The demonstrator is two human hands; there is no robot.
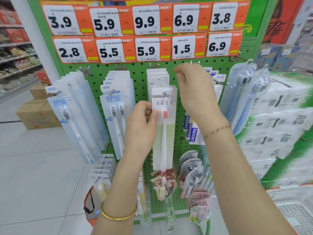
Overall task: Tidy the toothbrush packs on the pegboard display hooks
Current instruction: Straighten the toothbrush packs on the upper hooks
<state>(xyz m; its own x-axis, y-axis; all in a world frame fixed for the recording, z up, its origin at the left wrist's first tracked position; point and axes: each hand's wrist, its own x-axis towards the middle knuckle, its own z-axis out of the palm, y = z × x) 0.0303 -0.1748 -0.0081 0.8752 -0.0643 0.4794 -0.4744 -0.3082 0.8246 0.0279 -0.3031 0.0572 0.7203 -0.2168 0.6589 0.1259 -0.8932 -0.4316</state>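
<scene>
- Left hand [140, 122] is pinching the pack [163, 133] at its left edge, thumb in front.
- Right hand [194, 89] is hovering upper right of it, fingers loosely curled, empty.

Reading along the top row of price tags [145, 20], left to right: 3.9, 5.9, 9.9, 6.9, 3.8, in big black digits on white. There are barcodes beneath, and the small print is too blurred to read. On the lower row [146, 49]: 2.8, 5.5, 5.9, 1.5, 6.9. Down on the hooks, blue "NEW" tops the cards in the second stack [106, 87], and its front pack [115, 119] reads 柔护净齿. The leftmost front pack [59, 102] carries the same four characters. The white-and-green pack [165, 133] says 极简生活. To its right, the blue labels [193, 135] say FROG, over and over.
</scene>
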